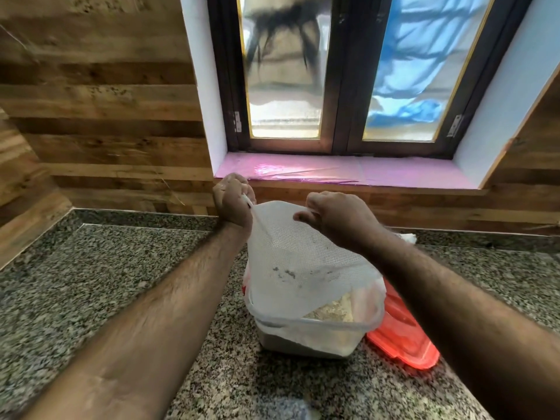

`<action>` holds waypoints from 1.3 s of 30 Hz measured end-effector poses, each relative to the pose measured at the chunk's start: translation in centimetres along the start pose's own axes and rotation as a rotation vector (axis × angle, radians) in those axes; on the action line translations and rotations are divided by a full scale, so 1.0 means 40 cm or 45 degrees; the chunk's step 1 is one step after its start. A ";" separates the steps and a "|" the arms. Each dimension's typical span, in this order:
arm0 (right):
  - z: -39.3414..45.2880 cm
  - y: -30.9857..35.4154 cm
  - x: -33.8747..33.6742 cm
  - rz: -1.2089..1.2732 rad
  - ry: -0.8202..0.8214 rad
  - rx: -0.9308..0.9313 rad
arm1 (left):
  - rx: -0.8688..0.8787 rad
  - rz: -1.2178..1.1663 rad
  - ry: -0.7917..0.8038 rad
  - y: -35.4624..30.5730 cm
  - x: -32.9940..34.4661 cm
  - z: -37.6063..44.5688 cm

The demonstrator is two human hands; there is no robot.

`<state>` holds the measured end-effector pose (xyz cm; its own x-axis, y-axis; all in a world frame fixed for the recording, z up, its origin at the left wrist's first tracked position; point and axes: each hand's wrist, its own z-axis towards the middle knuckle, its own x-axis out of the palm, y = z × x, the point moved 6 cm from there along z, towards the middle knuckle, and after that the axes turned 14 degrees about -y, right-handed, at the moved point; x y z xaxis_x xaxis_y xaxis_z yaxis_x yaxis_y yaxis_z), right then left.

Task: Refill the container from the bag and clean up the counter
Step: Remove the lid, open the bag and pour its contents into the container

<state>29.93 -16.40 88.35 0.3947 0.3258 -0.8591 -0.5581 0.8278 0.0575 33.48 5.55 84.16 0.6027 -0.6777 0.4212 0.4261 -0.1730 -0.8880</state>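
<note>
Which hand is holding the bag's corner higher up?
The left hand, by the window ledge, holds the bag higher; the right hand pinches its corner lower.

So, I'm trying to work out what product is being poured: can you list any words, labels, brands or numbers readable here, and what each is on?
None can be read.
White bag, held up by both hands over the clear container: a few dark smudges, no legible print.
Red patch at the bag's lower left edge: too little shows to tell whether it is printing.
Red lid beside the container: no lettering visible.
Container wall: no label visible.
</note>
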 end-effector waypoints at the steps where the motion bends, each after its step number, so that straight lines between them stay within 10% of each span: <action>1: 0.003 0.009 0.000 -0.017 -0.016 -0.046 | -0.016 -0.016 0.000 0.000 -0.002 -0.001; 15: 0.008 -0.057 -0.026 0.005 -0.469 -0.069 | -0.006 0.688 0.719 -0.098 -0.012 -0.026; 22: 0.009 -0.038 -0.026 0.022 -0.530 -0.143 | -0.201 0.589 0.717 -0.102 -0.026 -0.075; 25: 0.002 -0.037 -0.018 0.030 -0.533 -0.133 | -0.231 0.519 0.398 -0.095 -0.053 -0.079; 30: -0.003 -0.042 -0.017 0.016 -0.540 -0.107 | -0.373 0.514 0.657 -0.062 -0.047 -0.152; 34: -0.006 -0.041 -0.018 0.013 -0.545 -0.112 | 0.077 0.696 0.460 -0.109 -0.058 -0.166; 39: -0.013 -0.027 -0.018 0.010 -0.547 -0.150 | 1.059 1.484 1.026 -0.084 -0.020 -0.214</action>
<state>29.86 -17.76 88.65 0.6434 0.5129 -0.5683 -0.6322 0.7746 -0.0166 25.78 0.56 85.23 0.4669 -0.3799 -0.7985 0.4052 0.8946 -0.1887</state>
